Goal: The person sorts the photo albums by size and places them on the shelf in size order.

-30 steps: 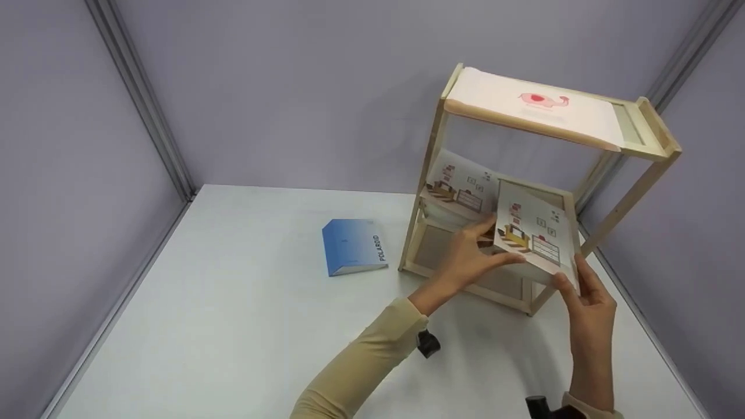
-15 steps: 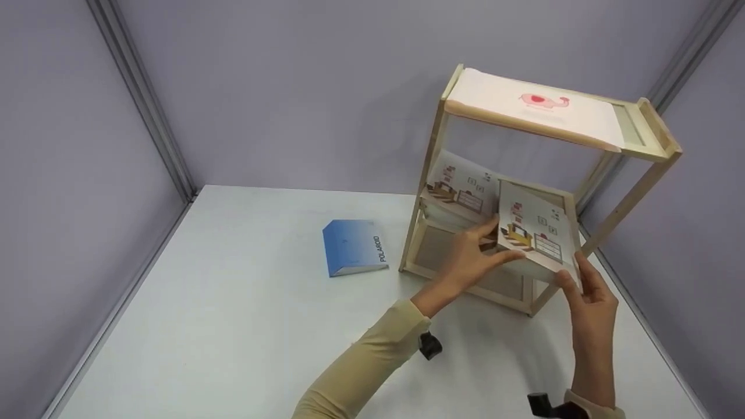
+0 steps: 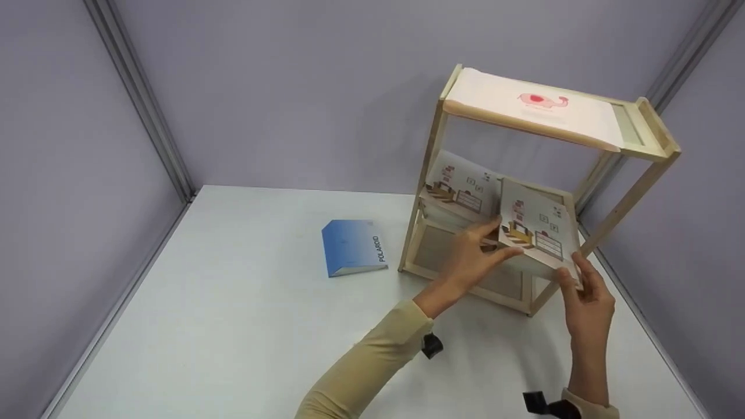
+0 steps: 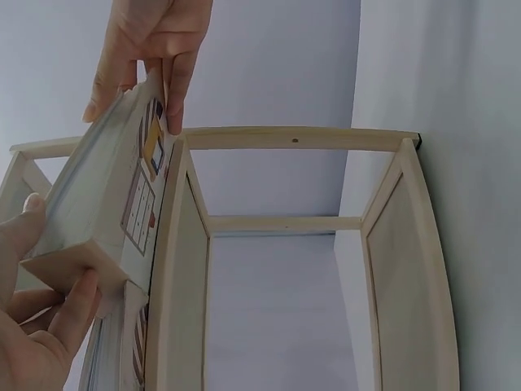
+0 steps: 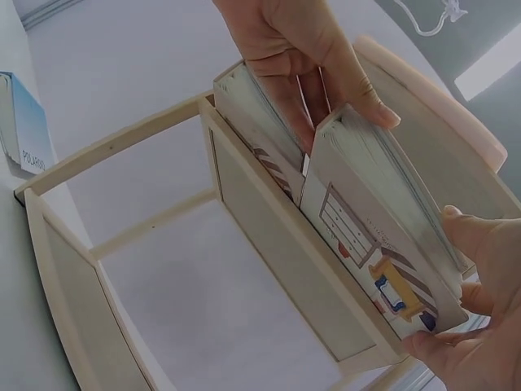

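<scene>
A thick white illustrated book [image 3: 534, 224] leans back in the right part of a light wooden rack [image 3: 631, 201], its page edges toward the person. My left hand [image 3: 468, 256] grips its left edge, thumb in front and fingers in the gap beside a second similar book [image 3: 457, 185]. At its lower right corner, my right hand [image 3: 589, 305] pinches the cover between thumb and fingers. Both hands hold the same book [image 5: 366, 220] in the right wrist view. The left wrist view shows its block of pages [image 4: 89, 183] tilted along the rack's wooden edge.
A blue book marked POLAROID [image 3: 352, 245] lies on the white table [image 3: 244, 326], left of the rack. Pink-white cloth [image 3: 495, 93] with an elephant print covers the rack's top. Grey walls stand behind and at both sides.
The gripped book has shifted slightly right and back, away from the second book. Both hands have moved a little with it and keep their hold. The rack and blue book have not moved.
</scene>
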{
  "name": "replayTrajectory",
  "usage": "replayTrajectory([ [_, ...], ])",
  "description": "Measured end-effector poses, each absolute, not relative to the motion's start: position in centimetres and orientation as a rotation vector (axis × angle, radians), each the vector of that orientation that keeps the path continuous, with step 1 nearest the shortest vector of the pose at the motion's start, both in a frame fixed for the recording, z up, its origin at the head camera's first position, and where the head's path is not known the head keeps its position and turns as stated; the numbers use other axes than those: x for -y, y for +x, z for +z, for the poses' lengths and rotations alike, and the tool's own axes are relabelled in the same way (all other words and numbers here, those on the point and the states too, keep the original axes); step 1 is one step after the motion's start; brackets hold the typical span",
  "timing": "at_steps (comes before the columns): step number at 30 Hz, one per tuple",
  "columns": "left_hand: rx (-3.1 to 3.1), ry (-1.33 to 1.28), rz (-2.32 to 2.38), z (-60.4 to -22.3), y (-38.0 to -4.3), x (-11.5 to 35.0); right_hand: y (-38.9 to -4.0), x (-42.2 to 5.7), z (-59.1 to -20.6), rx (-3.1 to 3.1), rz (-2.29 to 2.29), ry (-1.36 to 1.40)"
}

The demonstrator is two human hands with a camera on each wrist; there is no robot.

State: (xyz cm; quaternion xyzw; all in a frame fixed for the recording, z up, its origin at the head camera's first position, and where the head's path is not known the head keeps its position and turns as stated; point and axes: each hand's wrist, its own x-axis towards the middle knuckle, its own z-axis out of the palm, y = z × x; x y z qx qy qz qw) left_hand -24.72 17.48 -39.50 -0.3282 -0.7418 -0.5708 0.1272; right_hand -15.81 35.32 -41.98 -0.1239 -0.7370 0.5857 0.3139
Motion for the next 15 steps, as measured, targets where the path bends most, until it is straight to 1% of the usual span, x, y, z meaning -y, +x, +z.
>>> replayTrajectory([
  [8, 2.09, -1.005, -1.494, -39.71, -24.86, -17.49, -15.69, -35.27, -42.08, 2.055, 1.269, -0.337],
  [15, 2.023, -1.025, -1.306, -39.97, -24.91, -17.34, -15.68, -34.76, -42.09, 2.009, 1.099, -0.303],
])
